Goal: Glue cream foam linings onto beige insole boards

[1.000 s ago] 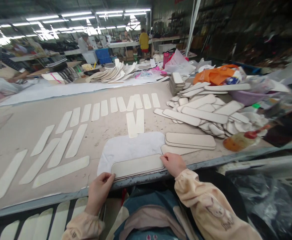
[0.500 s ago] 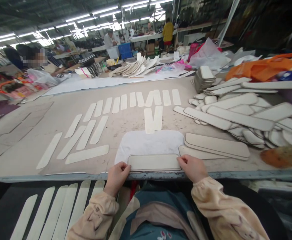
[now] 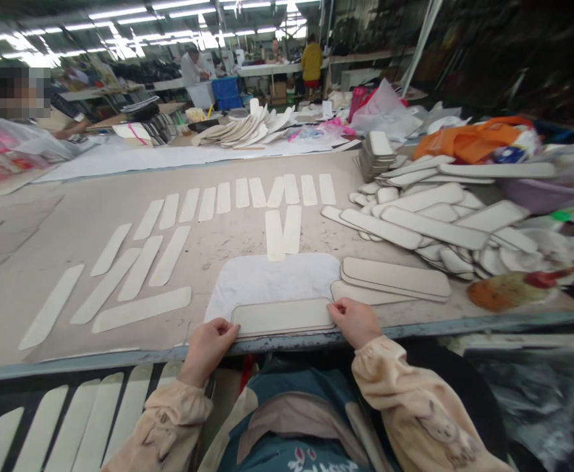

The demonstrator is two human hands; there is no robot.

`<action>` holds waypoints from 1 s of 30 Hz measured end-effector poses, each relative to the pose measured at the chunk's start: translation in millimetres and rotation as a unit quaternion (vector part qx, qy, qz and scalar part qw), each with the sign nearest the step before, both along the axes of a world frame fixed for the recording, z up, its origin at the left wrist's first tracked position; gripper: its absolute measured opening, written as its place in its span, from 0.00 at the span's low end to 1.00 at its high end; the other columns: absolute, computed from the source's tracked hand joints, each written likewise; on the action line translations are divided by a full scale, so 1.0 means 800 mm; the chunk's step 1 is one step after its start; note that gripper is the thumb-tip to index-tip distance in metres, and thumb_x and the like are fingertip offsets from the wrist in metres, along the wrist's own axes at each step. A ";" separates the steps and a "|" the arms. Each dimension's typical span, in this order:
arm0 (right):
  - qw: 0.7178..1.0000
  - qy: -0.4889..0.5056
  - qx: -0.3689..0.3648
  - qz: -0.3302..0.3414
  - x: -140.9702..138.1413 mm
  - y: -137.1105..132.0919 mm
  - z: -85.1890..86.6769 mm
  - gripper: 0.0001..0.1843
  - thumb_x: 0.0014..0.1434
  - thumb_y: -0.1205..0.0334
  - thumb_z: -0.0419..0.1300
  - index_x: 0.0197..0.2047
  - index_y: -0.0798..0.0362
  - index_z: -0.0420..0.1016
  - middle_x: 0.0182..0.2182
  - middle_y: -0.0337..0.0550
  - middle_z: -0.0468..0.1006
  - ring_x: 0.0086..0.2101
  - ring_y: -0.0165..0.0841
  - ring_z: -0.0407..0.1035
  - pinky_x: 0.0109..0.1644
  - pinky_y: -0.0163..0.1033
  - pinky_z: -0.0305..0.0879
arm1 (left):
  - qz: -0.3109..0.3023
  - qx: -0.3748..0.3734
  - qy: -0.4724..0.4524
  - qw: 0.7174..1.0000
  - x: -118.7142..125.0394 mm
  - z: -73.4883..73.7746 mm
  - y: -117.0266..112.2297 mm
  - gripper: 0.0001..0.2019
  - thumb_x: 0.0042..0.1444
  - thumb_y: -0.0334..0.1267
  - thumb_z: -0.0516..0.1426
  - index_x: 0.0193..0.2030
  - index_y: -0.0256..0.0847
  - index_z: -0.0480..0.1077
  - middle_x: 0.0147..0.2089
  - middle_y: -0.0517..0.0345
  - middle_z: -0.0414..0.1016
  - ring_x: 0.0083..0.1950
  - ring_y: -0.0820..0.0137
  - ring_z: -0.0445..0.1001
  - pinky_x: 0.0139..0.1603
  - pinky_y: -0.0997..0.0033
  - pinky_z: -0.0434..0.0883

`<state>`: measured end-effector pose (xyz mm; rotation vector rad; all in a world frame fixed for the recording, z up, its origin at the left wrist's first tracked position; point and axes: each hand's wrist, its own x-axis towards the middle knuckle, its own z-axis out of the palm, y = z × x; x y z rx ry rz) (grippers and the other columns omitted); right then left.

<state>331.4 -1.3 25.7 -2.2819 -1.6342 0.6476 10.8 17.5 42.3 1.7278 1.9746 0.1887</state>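
A cream rounded rectangular pad lies on a white cloth at the table's near edge. My left hand grips the pad's left end with curled fingers. My right hand pinches its right end. Just right of the pad lie two more long cream pads, stacked and apart from my fingers.
Several cream strips lie spread on the beige table to the left and in a row farther back. A big heap of pads sits right, with an orange bag. More strips lie below the table edge. People work at far tables.
The view shifted slightly; both hands stay at the pad's ends, and the pad has been squared up along the table edge compared with a second ago.
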 end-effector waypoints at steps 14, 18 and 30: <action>1.000 0.010 -0.004 -0.012 -0.002 -0.001 0.003 0.13 0.57 0.52 0.55 0.28 0.47 0.76 0.27 0.37 0.77 0.30 0.32 0.69 0.32 0.34 0.53 | 0.038 -0.035 -0.177 0.983 -0.039 -0.015 0.016 0.22 0.48 0.59 0.52 0.33 0.40 0.66 0.20 0.63 0.68 0.23 0.69 0.69 0.25 0.72 0.61; 1.000 0.011 -0.007 -0.010 -0.001 -0.001 0.004 0.13 0.57 0.51 0.55 0.30 0.47 0.77 0.27 0.37 0.77 0.31 0.33 0.69 0.32 0.35 0.54 | -0.015 0.000 -0.130 0.991 -0.034 -0.012 0.019 0.17 0.49 0.54 0.54 0.33 0.40 0.68 0.22 0.63 0.70 0.25 0.70 0.69 0.28 0.73 0.61; 1.000 0.014 -0.016 -0.008 -0.001 -0.001 0.006 0.13 0.57 0.51 0.55 0.30 0.47 0.76 0.26 0.36 0.77 0.29 0.32 0.69 0.31 0.34 0.54 | -0.026 0.026 -0.070 0.997 -0.024 -0.008 0.020 0.13 0.47 0.48 0.56 0.33 0.40 0.68 0.21 0.65 0.67 0.25 0.72 0.67 0.28 0.73 0.58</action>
